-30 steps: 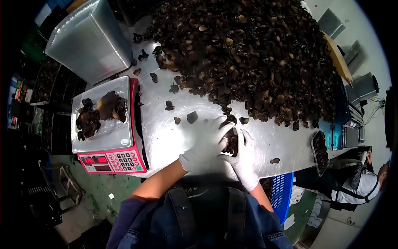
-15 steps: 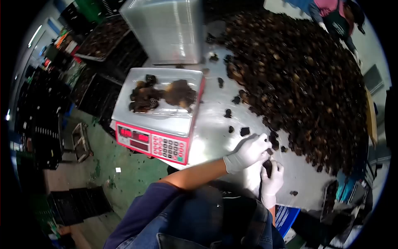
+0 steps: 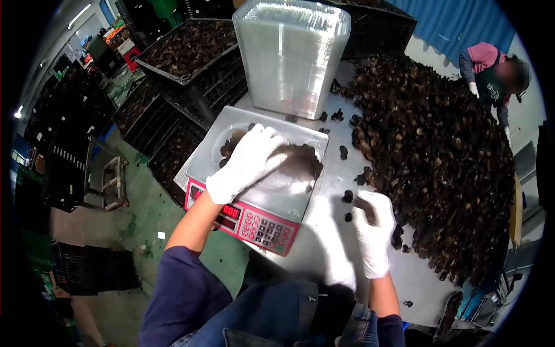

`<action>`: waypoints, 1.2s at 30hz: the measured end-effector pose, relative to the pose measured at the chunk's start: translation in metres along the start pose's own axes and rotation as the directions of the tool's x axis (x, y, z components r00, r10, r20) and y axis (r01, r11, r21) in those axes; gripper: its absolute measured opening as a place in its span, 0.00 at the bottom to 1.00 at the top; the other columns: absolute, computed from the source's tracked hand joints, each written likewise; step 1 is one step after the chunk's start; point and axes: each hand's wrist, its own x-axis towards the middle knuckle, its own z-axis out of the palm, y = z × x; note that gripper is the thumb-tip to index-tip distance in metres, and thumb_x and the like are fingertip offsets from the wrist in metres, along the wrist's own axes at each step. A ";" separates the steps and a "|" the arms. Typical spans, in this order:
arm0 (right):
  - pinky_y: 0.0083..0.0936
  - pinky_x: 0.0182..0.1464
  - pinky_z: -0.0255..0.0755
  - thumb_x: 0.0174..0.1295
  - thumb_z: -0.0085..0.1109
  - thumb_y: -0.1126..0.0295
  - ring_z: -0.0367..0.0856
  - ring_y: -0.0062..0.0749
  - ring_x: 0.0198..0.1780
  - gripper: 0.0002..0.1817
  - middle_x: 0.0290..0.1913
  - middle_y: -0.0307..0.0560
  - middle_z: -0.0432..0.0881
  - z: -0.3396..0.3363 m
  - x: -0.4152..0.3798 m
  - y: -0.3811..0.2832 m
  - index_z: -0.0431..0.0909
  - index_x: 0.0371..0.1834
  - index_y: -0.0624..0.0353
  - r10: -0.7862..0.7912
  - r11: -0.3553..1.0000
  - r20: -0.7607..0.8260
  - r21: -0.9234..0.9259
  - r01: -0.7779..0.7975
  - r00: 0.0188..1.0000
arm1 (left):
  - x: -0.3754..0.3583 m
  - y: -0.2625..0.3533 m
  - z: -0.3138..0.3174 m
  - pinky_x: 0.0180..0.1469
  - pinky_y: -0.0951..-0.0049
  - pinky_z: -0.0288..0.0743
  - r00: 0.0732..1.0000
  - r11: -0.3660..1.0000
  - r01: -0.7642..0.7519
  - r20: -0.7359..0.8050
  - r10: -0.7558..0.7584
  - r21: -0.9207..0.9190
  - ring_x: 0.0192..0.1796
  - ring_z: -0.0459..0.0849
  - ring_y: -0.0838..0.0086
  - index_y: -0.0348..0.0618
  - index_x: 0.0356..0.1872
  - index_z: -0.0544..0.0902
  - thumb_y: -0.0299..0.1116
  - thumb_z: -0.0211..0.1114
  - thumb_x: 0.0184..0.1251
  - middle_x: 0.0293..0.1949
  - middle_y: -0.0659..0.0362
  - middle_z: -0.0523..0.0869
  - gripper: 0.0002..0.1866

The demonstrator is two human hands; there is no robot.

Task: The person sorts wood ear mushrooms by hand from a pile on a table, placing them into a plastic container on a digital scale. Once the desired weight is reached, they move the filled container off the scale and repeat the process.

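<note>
- A weighing scale (image 3: 267, 226) with a red front, lit red digits and a keypad stands on a metal tabletop (image 3: 425, 295).
- On top of the scale sits a clear tray (image 3: 276, 185) holding dark, ear-like fungus pieces (image 3: 303, 162).
- The person's left hand (image 3: 245, 165), in a white glove, is over the tray on the scale. Its fingers lie close together over the pieces, thumb spread away; what they grip underneath, if anything, cannot be told.
- The right hand (image 3: 374, 234), also gloved, is over the tabletop to the right of the scale. Its fingers curl toward the thumb around a dark gap; whether they hold a piece cannot be told.
- A few loose pieces (image 3: 344, 152) are scattered just right of the scale.
- Farther right of the scale, a large heap (image 3: 433, 173) of similar pieces spreads over the tabletop.
- Directly behind the scale rises 1 tall stack of clear containers (image 3: 289, 66).
- Behind and left of the scale is a black crate (image 3: 199, 98) filled with dark pieces.
- Well beyond the scale, across the heap, 1 co-worker (image 3: 484, 56) in pink and dark clothing leans in.
</note>
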 end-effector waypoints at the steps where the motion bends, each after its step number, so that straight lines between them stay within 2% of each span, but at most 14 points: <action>1: 0.27 0.51 0.77 0.52 0.67 0.83 0.83 0.36 0.49 0.17 0.46 0.48 0.82 0.019 0.017 -0.010 0.84 0.46 0.60 -0.065 0.998 0.012 0.012 0.065 0.998 | 0.001 -0.002 -0.001 0.61 0.60 0.69 1.000 1.000 -0.019 0.015 0.019 0.005 0.52 0.75 0.56 0.45 0.50 0.83 0.39 0.65 0.67 0.49 0.54 0.81 0.15; 4: 0.31 0.50 0.76 0.50 0.70 0.78 0.81 0.40 0.50 0.21 0.46 0.46 0.82 0.077 0.045 -0.024 0.85 0.49 0.51 -0.176 0.984 0.112 0.020 0.175 0.978 | 0.000 -0.006 -0.015 0.65 0.58 0.66 0.998 1.000 -0.012 0.066 0.012 0.001 0.56 0.75 0.55 0.45 0.56 0.83 0.40 0.63 0.71 0.55 0.52 0.82 0.18; 6: 0.33 0.55 0.73 0.49 0.72 0.74 0.79 0.41 0.54 0.25 0.51 0.46 0.80 0.102 0.059 -0.034 0.83 0.55 0.50 -0.288 0.924 0.213 -0.193 0.329 0.934 | 0.002 -0.018 -0.017 0.67 0.58 0.65 0.999 0.985 -0.037 0.033 0.043 -0.171 0.61 0.75 0.54 0.43 0.57 0.82 0.39 0.61 0.73 0.57 0.51 0.81 0.17; 8: 0.37 0.62 0.65 0.47 0.76 0.63 0.71 0.44 0.63 0.36 0.62 0.45 0.75 0.119 0.061 -0.041 0.77 0.64 0.45 -0.146 0.915 0.342 -0.311 0.258 0.928 | 0.006 -0.021 -0.024 0.68 0.58 0.66 0.999 0.981 0.014 0.044 -0.005 -0.196 0.63 0.75 0.53 0.42 0.57 0.82 0.38 0.60 0.74 0.58 0.50 0.81 0.17; 13: 0.47 0.69 0.56 0.44 0.77 0.52 0.63 0.54 0.72 0.50 0.73 0.56 0.64 0.116 0.053 -0.035 0.66 0.74 0.52 -0.192 0.919 0.326 -0.272 0.286 0.926 | -0.005 -0.025 -0.041 0.69 0.61 0.67 0.997 0.945 0.040 -0.054 -0.061 -0.324 0.64 0.75 0.56 0.41 0.59 0.81 0.36 0.58 0.76 0.59 0.50 0.80 0.17; 20: 0.44 0.72 0.60 0.36 0.85 0.52 0.67 0.56 0.70 0.60 0.70 0.62 0.68 0.101 0.044 -0.020 0.62 0.73 0.66 -0.274 0.931 0.227 -0.182 0.317 0.935 | -0.035 -0.042 -0.058 0.68 0.63 0.69 0.946 0.927 0.110 -0.248 -0.208 -0.359 0.65 0.77 0.57 0.39 0.59 0.81 0.35 0.62 0.74 0.59 0.49 0.81 0.17; 21: 0.43 0.71 0.61 0.36 0.85 0.51 0.68 0.57 0.70 0.60 0.69 0.63 0.69 0.095 0.055 -0.039 0.62 0.73 0.66 -0.154 0.981 0.331 -0.063 0.184 0.931 | -0.038 -0.048 -0.061 0.67 0.63 0.70 0.935 0.933 0.112 -0.283 -0.216 -0.343 0.64 0.77 0.57 0.39 0.58 0.81 0.34 0.62 0.73 0.58 0.49 0.81 0.17; 22: 0.42 0.73 0.60 0.39 0.84 0.51 0.67 0.54 0.71 0.59 0.70 0.62 0.69 0.095 0.042 -0.025 0.62 0.73 0.67 -0.234 0.941 0.237 -0.189 0.281 0.943 | -0.044 -0.054 -0.066 0.67 0.63 0.70 0.922 0.938 0.122 -0.313 -0.229 -0.325 0.64 0.78 0.57 0.38 0.58 0.81 0.34 0.62 0.73 0.57 0.49 0.82 0.17; 24: 0.40 0.75 0.58 0.42 0.83 0.51 0.65 0.49 0.73 0.58 0.71 0.58 0.67 0.095 0.041 -0.015 0.60 0.75 0.66 -0.175 0.984 0.205 0.021 0.174 0.963 | -0.054 -0.062 -0.074 0.66 0.66 0.71 0.878 0.912 0.179 -0.358 -0.318 -0.370 0.60 0.80 0.61 0.39 0.56 0.82 0.32 0.62 0.73 0.56 0.51 0.84 0.15; 26: 0.45 0.73 0.58 0.44 0.79 0.48 0.66 0.52 0.71 0.56 0.71 0.60 0.68 0.086 0.032 -0.012 0.61 0.74 0.64 -0.152 0.972 0.124 -0.160 0.171 0.981 | -0.060 -0.071 -0.082 0.64 0.69 0.71 0.864 0.919 0.193 -0.384 -0.325 -0.343 0.59 0.81 0.66 0.39 0.56 0.82 0.31 0.62 0.73 0.55 0.53 0.84 0.15; 28: 0.43 0.77 0.53 0.51 0.77 0.53 0.60 0.49 0.76 0.54 0.74 0.57 0.65 0.084 0.035 -0.006 0.57 0.78 0.62 -0.097 0.995 0.089 -0.030 0.100 0.991 | -0.065 -0.074 -0.079 0.63 0.71 0.71 0.811 0.830 0.301 -0.331 -0.482 -0.470 0.57 0.80 0.72 0.39 0.57 0.82 0.32 0.61 0.74 0.54 0.56 0.85 0.15; 30: 0.41 0.79 0.48 0.62 0.69 0.58 0.56 0.47 0.78 0.46 0.76 0.57 0.61 0.084 0.039 -0.015 0.55 0.79 0.61 0.159 0.983 0.083 0.076 -0.166 0.984 | -0.064 -0.079 -0.073 0.64 0.72 0.71 0.762 0.650 0.371 -0.181 -0.621 -0.663 0.57 0.80 0.76 0.39 0.59 0.82 0.33 0.61 0.75 0.54 0.58 0.85 0.17; 32: 0.39 0.80 0.44 0.71 0.58 0.63 0.53 0.43 0.80 0.38 0.79 0.56 0.56 0.090 0.045 -0.015 0.52 0.80 0.61 0.365 0.809 0.119 0.450 -0.378 0.923 | -0.063 -0.092 -0.050 0.65 0.73 0.70 0.764 0.660 0.419 -0.150 -0.627 -0.623 0.60 0.79 0.75 0.36 0.62 0.79 0.36 0.61 0.76 0.58 0.55 0.84 0.20; 36: 0.31 0.81 0.40 0.76 0.52 0.57 0.45 0.38 0.83 0.38 0.83 0.55 0.47 0.093 0.055 -0.002 0.48 0.82 0.59 0.487 0.641 0.238 0.556 -0.529 0.840 | -0.058 -0.088 -0.021 0.68 0.69 0.69 0.775 0.671 0.465 -0.100 -0.624 -0.578 0.63 0.79 0.68 0.38 0.66 0.76 0.40 0.63 0.73 0.60 0.52 0.83 0.25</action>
